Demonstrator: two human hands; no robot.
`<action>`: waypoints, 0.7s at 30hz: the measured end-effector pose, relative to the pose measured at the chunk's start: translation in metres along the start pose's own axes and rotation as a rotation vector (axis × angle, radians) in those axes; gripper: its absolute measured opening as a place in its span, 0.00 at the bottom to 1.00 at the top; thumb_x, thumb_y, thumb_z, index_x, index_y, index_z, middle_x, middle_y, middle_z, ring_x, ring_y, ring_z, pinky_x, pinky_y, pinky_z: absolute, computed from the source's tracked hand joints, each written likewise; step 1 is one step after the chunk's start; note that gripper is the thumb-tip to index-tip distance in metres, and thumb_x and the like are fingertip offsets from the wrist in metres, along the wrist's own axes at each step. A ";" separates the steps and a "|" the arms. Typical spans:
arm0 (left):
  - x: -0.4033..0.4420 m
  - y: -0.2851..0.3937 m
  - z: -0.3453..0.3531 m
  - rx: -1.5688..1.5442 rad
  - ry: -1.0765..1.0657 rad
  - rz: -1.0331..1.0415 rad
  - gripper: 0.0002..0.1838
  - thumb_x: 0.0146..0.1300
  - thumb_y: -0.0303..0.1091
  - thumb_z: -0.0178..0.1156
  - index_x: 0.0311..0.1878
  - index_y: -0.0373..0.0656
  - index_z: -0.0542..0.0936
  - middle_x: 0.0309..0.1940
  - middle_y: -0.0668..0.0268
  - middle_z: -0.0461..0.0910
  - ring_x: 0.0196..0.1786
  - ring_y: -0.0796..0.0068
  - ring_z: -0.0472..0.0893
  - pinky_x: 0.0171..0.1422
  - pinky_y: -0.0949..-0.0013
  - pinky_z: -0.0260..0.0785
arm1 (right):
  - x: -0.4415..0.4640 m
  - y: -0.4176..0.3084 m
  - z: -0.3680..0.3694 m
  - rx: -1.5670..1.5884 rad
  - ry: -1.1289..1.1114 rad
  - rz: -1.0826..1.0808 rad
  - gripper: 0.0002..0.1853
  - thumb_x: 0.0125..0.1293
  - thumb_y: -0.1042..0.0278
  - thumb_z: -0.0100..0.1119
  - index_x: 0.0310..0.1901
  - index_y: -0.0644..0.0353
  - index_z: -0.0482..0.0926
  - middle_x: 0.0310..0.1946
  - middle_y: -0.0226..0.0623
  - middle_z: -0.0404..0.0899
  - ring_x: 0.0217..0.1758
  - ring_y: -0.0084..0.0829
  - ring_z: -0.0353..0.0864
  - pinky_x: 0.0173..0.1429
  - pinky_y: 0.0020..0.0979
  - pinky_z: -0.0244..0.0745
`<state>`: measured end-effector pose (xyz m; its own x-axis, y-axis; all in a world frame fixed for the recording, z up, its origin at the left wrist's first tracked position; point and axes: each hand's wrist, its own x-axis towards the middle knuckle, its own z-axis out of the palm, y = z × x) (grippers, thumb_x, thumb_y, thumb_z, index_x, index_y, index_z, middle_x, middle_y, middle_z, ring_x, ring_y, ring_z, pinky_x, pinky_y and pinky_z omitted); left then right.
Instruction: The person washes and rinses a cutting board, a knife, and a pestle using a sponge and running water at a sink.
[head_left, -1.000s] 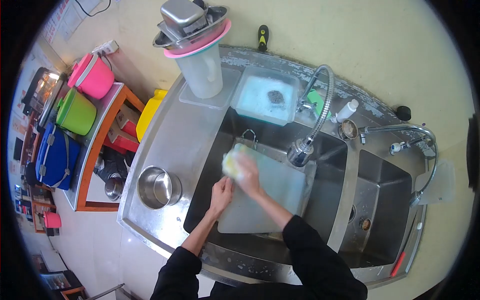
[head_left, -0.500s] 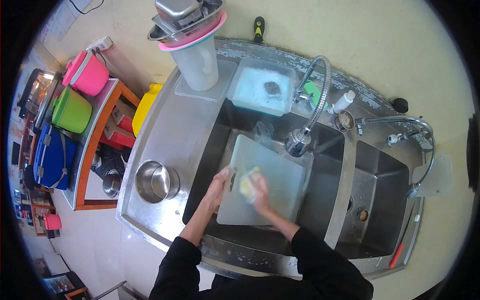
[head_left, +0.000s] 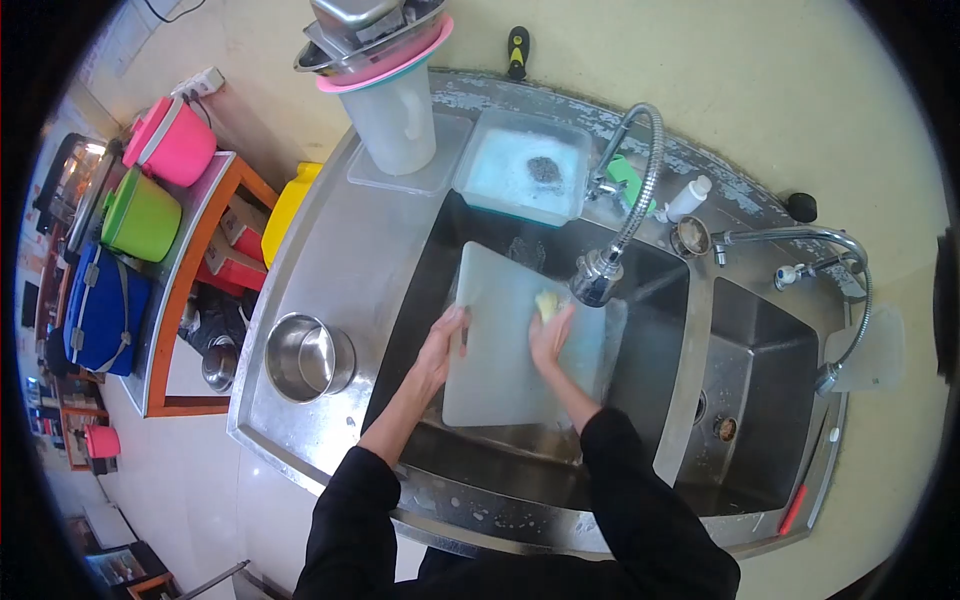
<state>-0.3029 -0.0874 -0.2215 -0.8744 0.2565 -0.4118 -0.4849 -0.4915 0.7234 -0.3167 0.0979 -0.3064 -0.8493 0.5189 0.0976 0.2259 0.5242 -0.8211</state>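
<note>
Mid-frame, your left hand grips the board by its left edge; your right hand holds a sponge over its right.

The fingers of two hands touch one board and one sponge; beneath and rightward lie two sink basins.

Black on both arms here: the left sleeve plain and matte, the right sleeve matching it, each roomy and stopping short of the wrist. Then bare forearms, a bare left hand, a bare right hand, and black cloth between the sleeves.
</note>
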 end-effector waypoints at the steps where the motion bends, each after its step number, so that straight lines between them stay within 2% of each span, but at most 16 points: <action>1: 0.002 0.001 0.002 0.053 -0.016 0.028 0.14 0.64 0.39 0.47 0.51 0.46 0.71 0.29 0.76 0.71 0.27 0.87 0.68 0.23 0.82 0.57 | 0.014 -0.011 0.009 -0.017 0.062 -0.128 0.27 0.46 0.78 0.59 0.50 0.65 0.62 0.44 0.53 0.68 0.49 0.51 0.67 0.52 0.40 0.63; 2: 0.003 0.005 0.005 0.108 -0.018 0.017 0.14 0.64 0.39 0.47 0.50 0.46 0.71 0.28 0.76 0.70 0.27 0.88 0.68 0.23 0.82 0.57 | 0.024 -0.025 0.015 -0.037 0.127 -0.256 0.25 0.46 0.78 0.59 0.49 0.65 0.63 0.43 0.51 0.68 0.48 0.50 0.67 0.51 0.40 0.63; 4: 0.005 0.014 0.012 0.213 -0.021 -0.008 0.13 0.64 0.39 0.47 0.48 0.46 0.72 0.28 0.76 0.70 0.26 0.88 0.67 0.24 0.82 0.57 | 0.026 -0.062 0.014 0.064 0.055 -0.279 0.26 0.45 0.80 0.58 0.49 0.66 0.63 0.43 0.50 0.69 0.48 0.50 0.67 0.50 0.40 0.63; 6: 0.017 0.007 0.002 0.246 -0.024 0.004 0.13 0.63 0.38 0.49 0.48 0.46 0.72 0.27 0.77 0.70 0.25 0.89 0.67 0.25 0.82 0.57 | 0.002 -0.075 0.013 0.178 0.013 -0.487 0.25 0.46 0.83 0.53 0.51 0.65 0.65 0.43 0.52 0.70 0.45 0.55 0.69 0.50 0.44 0.64; 7: 0.024 0.004 -0.001 0.259 -0.033 0.017 0.13 0.63 0.38 0.49 0.48 0.46 0.72 0.27 0.78 0.69 0.25 0.89 0.66 0.25 0.83 0.57 | -0.020 -0.082 0.007 0.190 -0.078 -0.484 0.26 0.46 0.84 0.52 0.52 0.65 0.65 0.43 0.52 0.70 0.46 0.55 0.69 0.51 0.44 0.65; 8: 0.031 0.002 -0.001 0.203 -0.037 0.025 0.13 0.63 0.38 0.50 0.49 0.45 0.71 0.29 0.77 0.70 0.27 0.89 0.67 0.27 0.82 0.58 | -0.045 -0.082 -0.004 0.200 -0.168 -0.486 0.27 0.45 0.85 0.52 0.52 0.65 0.64 0.43 0.53 0.70 0.47 0.55 0.69 0.51 0.44 0.65; 10: 0.037 -0.002 0.000 0.092 -0.042 0.034 0.15 0.62 0.37 0.52 0.51 0.45 0.71 0.32 0.75 0.72 0.30 0.87 0.69 0.31 0.80 0.62 | -0.087 -0.060 -0.026 0.196 -0.261 -0.683 0.28 0.44 0.84 0.52 0.52 0.65 0.66 0.43 0.54 0.70 0.47 0.53 0.70 0.50 0.43 0.67; 13: 0.031 0.003 0.007 0.078 -0.023 0.040 0.18 0.61 0.36 0.53 0.54 0.44 0.69 0.39 0.72 0.73 0.39 0.82 0.71 0.40 0.76 0.66 | -0.092 -0.031 -0.039 0.084 -0.333 -0.792 0.23 0.46 0.81 0.52 0.49 0.66 0.69 0.44 0.55 0.70 0.47 0.51 0.71 0.47 0.41 0.70; 16: 0.041 -0.005 0.002 -0.033 -0.027 0.059 0.20 0.60 0.35 0.54 0.55 0.44 0.68 0.45 0.69 0.72 0.47 0.77 0.70 0.49 0.72 0.65 | -0.076 -0.051 -0.020 -0.150 -0.336 -0.564 0.20 0.47 0.76 0.54 0.46 0.65 0.72 0.42 0.52 0.72 0.42 0.50 0.74 0.42 0.39 0.73; 17: 0.042 -0.003 0.002 -0.040 -0.040 0.028 0.20 0.59 0.35 0.55 0.55 0.43 0.68 0.45 0.69 0.72 0.47 0.77 0.70 0.49 0.72 0.65 | -0.081 -0.054 -0.016 -0.075 -0.336 -0.568 0.20 0.47 0.74 0.56 0.45 0.64 0.73 0.36 0.48 0.76 0.36 0.49 0.76 0.39 0.39 0.74; 20: 0.032 0.005 0.014 -0.089 -0.064 -0.033 0.22 0.59 0.33 0.55 0.57 0.43 0.67 0.45 0.69 0.72 0.48 0.77 0.70 0.50 0.72 0.65 | -0.109 -0.044 -0.032 0.098 -0.253 -0.976 0.17 0.48 0.74 0.55 0.43 0.62 0.75 0.31 0.45 0.77 0.31 0.46 0.77 0.35 0.39 0.74; 21: 0.035 0.000 0.010 -0.102 -0.065 -0.029 0.22 0.59 0.33 0.55 0.57 0.43 0.66 0.45 0.69 0.72 0.48 0.77 0.71 0.50 0.72 0.65 | -0.109 -0.045 -0.045 0.077 -0.225 -1.104 0.12 0.50 0.74 0.52 0.39 0.61 0.76 0.30 0.44 0.77 0.33 0.43 0.78 0.34 0.38 0.74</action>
<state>-0.3338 -0.0704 -0.2302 -0.8607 0.3237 -0.3929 -0.5090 -0.5643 0.6500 -0.2127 0.0480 -0.2546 -0.6343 -0.3401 0.6943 -0.7251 0.5732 -0.3817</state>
